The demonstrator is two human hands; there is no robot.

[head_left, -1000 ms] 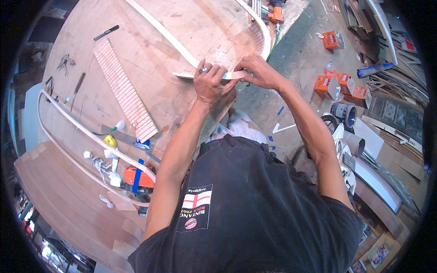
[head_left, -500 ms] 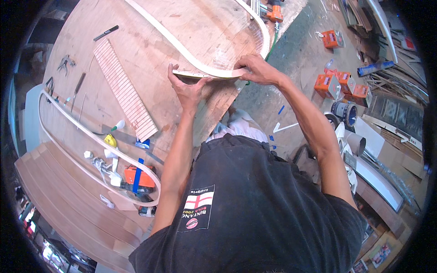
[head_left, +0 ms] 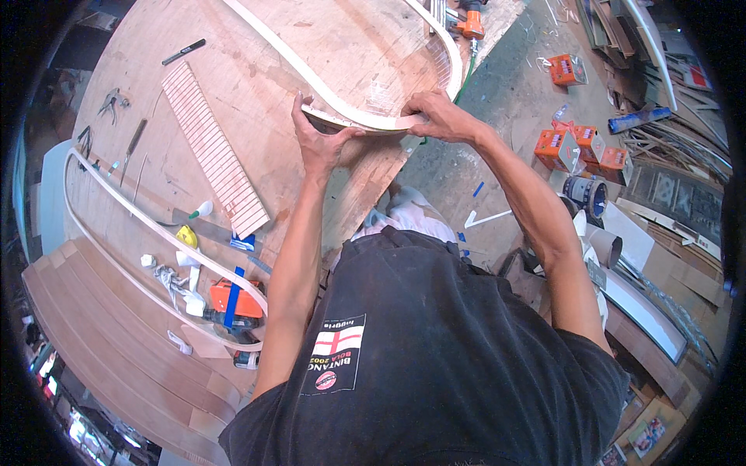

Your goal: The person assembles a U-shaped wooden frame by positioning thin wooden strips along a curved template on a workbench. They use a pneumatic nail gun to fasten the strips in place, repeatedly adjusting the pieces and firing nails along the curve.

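A pale curved wooden frame (head_left: 295, 58) bends round near the front edge of the plywood tabletop (head_left: 256, 116). Against the outside of its bend runs a thin wooden strip (head_left: 324, 116), whose small cuts are faintly visible. My left hand (head_left: 317, 146) grips the strip's left end, thumb on the near side and fingers on the far side. At the right of the bend, my right hand (head_left: 441, 116) is closed on the frame and strip together, fingers curled over the top. Between the hands the strip follows the curve closely; toward its left end a narrow gap shows.
A slotted plywood panel (head_left: 214, 147) lies left of my hands, near pliers (head_left: 114, 105), a dark marker (head_left: 184, 51) and a glue bottle (head_left: 201, 210). Another curved frame (head_left: 167, 237) sits lower left. An orange air tool (head_left: 471, 23) with a green hose rests at the table's far right edge.
The left end of the strip has swung slightly up toward the frame's curve, with my left hand shifting a little right. My right hand stays nearly in place.
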